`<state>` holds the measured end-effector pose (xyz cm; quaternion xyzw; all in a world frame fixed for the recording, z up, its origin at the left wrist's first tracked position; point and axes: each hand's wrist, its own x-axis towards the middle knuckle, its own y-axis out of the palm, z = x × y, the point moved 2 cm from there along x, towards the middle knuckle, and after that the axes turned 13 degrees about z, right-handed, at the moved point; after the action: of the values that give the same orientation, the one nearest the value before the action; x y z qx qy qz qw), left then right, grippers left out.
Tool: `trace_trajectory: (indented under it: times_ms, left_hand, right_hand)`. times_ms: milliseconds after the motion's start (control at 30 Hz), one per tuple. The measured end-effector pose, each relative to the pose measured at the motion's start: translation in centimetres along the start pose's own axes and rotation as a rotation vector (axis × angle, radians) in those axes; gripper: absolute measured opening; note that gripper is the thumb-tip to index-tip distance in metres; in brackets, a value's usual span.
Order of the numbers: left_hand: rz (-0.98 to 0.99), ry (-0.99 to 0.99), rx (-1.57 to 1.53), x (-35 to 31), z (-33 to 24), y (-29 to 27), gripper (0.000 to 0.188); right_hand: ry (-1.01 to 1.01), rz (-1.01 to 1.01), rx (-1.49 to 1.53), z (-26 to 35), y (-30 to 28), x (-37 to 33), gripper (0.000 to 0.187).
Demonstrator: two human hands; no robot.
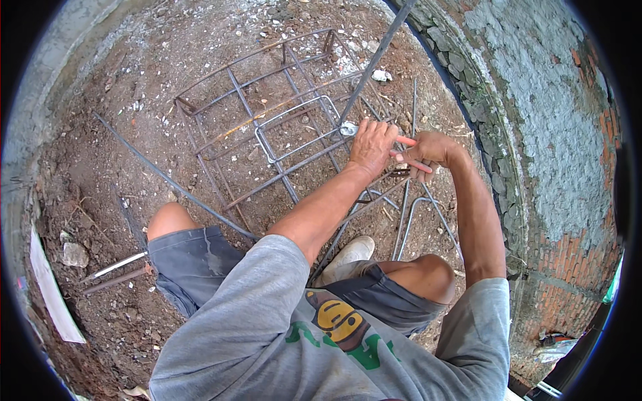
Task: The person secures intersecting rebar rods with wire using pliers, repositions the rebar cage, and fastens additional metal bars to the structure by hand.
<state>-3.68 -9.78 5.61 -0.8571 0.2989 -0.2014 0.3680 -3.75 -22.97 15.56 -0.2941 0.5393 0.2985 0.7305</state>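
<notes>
My right hand point(430, 153) is closed round the orange-red handles of a hand tool like pliers or pincers point(420, 166). Its jaws cannot be made out. Directly beside it, my left hand point(374, 145) has its fingers curled over. What they hold is hidden beneath the hand; a small whitish-silver object point(348, 128) shows just past the fingers. Close to that object, a long straight steel bar point(378, 57) slants up and away. Beyond my hands lies a cage of tied steel rods point(274, 144), with a bent rectangular stirrup point(269, 159) on it.
Several bent rods point(409, 220) lie below my hands near my shoe point(358, 249). A curved rod point(170, 180) crosses the soil at left. Along the right runs a rough plastered brick wall point(521, 87). Stones and a white strip point(52, 287) lie at far left.
</notes>
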Motion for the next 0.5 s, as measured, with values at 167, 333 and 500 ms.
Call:
trace_trajectory:
  times_ms: [167,333,500]
  left_hand:
    - [0.176,-0.018,-0.001,1.3,-0.1,-1.0,0.031]
    - [0.307,-0.023,-0.057,2.8,0.2,-2.6,0.03]
    - [0.325,-0.072,-0.148,2.1,0.3,-1.8,0.039]
  right_hand:
    - [0.013,-0.809,-0.839,-0.4,3.4,-0.7,0.059]
    - [0.067,-1.086,-1.085,-0.3,5.0,0.6,0.039]
    - [0.143,-0.801,-0.868,1.4,2.4,0.5,0.024]
